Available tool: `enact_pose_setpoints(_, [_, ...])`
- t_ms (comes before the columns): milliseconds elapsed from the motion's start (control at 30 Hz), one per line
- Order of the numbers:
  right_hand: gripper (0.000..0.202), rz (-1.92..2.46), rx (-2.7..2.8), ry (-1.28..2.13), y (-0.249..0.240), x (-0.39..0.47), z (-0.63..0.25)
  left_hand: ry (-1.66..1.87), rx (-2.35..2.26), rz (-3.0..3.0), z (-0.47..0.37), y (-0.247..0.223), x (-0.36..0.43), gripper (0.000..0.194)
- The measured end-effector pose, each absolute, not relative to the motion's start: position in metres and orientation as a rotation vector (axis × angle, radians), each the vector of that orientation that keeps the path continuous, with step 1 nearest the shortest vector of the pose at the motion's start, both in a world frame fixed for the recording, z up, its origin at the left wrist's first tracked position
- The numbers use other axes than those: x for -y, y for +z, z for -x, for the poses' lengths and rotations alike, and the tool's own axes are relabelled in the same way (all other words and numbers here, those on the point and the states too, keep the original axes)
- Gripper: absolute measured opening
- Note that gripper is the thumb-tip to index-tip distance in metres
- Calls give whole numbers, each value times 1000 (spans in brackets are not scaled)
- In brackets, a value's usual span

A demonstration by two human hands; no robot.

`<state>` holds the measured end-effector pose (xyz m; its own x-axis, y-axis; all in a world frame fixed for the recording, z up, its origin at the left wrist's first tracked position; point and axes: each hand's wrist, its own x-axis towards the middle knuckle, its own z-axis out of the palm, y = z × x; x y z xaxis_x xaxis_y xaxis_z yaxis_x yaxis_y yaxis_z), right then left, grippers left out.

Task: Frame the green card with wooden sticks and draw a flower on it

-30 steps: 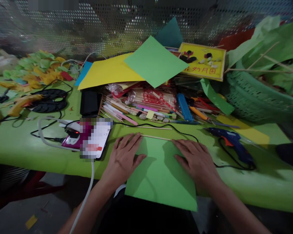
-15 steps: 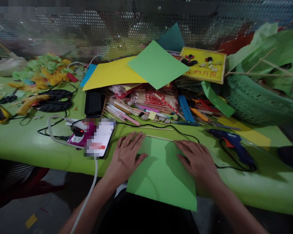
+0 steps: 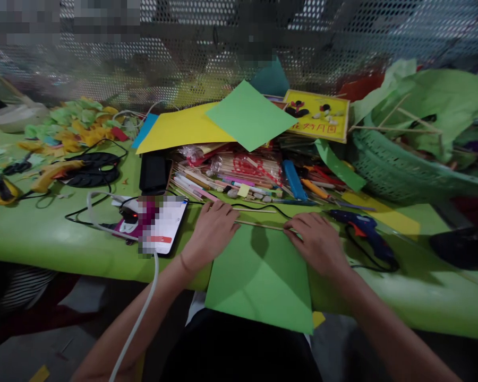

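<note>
The left hand (image 3: 215,231) hid the left end of a stick (image 3: 258,225); the far-right basket (image 3: 398,167) was cropped, the phone (image 3: 170,223) partly pixelated.

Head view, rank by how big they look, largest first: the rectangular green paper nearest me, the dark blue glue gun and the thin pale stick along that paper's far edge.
1. Rectangular green paper
2. Dark blue glue gun
3. Thin pale stick
The paper's nearness may swell it, yet the order looks clear.

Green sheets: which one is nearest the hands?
The front green sheet, with a thin stick along its far edge between the left hand and right hand. The other green sheet lies farther back, overlapping a yellow sheet.
</note>
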<state>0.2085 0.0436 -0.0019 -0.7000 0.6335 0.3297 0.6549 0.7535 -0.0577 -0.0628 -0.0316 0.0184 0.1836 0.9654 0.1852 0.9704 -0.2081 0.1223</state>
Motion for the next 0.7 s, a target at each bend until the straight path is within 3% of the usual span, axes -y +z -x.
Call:
enact_pose_setpoints(267, [22,982,2675,-238,-6,-43,-203,-310,1949,2420,61,15,22,10])
enact_pose_setpoints(533, [22,883,2505,-433,8,-40,-203,-365,1991,2585,59,30,14,25])
enact_pose_setpoints(700, [22,858,2437,-70,27,-52,-205,-496,1995,2704,63,43,4,27])
